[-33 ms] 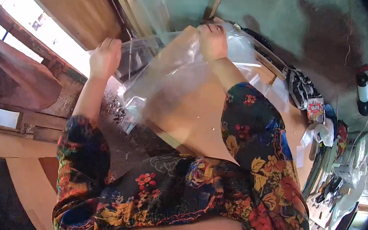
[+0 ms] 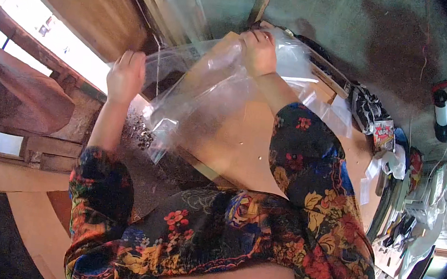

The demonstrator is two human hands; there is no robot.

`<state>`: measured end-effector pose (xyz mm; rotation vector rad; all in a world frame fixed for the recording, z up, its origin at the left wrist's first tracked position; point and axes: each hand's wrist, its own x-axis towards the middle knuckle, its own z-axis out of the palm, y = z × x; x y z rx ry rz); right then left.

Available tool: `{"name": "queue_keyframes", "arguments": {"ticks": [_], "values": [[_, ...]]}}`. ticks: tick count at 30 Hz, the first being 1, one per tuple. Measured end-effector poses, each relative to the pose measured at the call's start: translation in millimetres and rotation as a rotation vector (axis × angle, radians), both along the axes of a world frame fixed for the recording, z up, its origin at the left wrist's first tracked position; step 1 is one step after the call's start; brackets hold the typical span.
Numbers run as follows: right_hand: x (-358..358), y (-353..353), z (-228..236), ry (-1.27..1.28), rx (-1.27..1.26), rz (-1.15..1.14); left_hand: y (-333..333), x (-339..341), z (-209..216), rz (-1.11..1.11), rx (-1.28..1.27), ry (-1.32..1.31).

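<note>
Head view: patterned sleeves across lower frame. Tan tabletop at centre, partly beneath clear plastic film. Film at upper centre, between hands; long axis appears to run lower left to upper right. Left hand, upper left: fingers curled closed, apparently pinching film edge; contact hidden. Right hand, upper centre: fingers folded tightly over film. Wide hand spacing presumably keeps film spread.

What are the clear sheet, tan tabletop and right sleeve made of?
Clear sheet: likely thin plastic film, glossy; see-through, creased, with bright glints.
Tan tabletop: possibly wood or board, smooth-looking; flat, even colour, no grain I can make out.
Right sleeve: fabric, floral-patterned; soft folds, fibre unclear.
</note>
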<state>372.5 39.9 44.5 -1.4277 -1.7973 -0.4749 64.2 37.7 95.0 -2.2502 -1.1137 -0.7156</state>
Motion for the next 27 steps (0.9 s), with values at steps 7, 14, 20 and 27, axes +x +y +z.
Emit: {"name": "queue_keyframes", "arguments": {"ticks": [7, 14, 20, 27], "values": [[0.6, -5.9, -97.7, -0.181, -0.318, 0.019, -47.6, -14.4, -91.1, 0.018, -0.385, 0.231], [8.0, -38.2, -132.2, -0.284, -0.863, -0.035, -67.7, -2.9, -142.6, 0.037, -0.947, 0.222], [87.5, -73.9, -154.0, 0.009, -0.612, -0.584, -76.5, 7.8, -119.1, -0.119, -0.954, 0.219], [148.1, -104.9, -150.9, 0.463, -1.098, -0.647, -79.9, 65.0, -101.2, -0.207, -0.956, 0.103]]}}
